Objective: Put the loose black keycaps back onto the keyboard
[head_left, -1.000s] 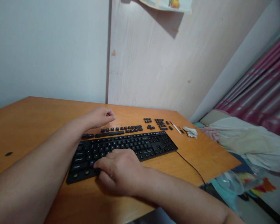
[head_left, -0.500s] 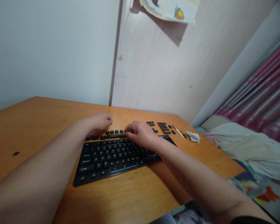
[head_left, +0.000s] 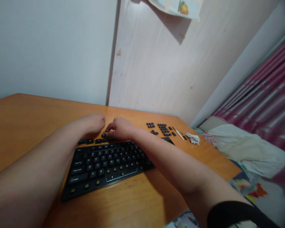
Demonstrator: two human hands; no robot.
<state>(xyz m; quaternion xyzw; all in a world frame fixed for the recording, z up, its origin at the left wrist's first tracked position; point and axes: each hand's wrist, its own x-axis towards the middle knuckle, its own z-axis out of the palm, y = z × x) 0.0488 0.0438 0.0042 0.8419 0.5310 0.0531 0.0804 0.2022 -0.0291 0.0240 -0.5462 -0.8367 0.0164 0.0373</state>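
Note:
A black keyboard (head_left: 102, 161) lies on the desk, with bare key mounts showing along its near rows where caps are off. Behind its far edge runs a row of loose black keycaps (head_left: 90, 141). My left hand (head_left: 97, 123) rests beyond the row's left part, its fingers curled closed; what they hold, if anything, is hidden. My right hand (head_left: 120, 128) is over the row close to my left hand, thumb and forefinger apart. Its thumb tip is beside a small keycap (head_left: 104, 135); whether they touch I cannot tell. My right hand covers the middle of the row.
Groups of small keycaps (head_left: 163, 129) lie on the orange wooden desk (head_left: 125, 196) to the right. Near them are a thin white stick (head_left: 178, 133) and a crumpled white tissue (head_left: 193, 138). A wall stands behind the desk; a bed with white bedding (head_left: 247, 148) is at right.
My right hand has moved left along the keycap row, nearer my left hand, and its thumb and forefinger have parted. My left hand stays curled. The view has shifted slightly.

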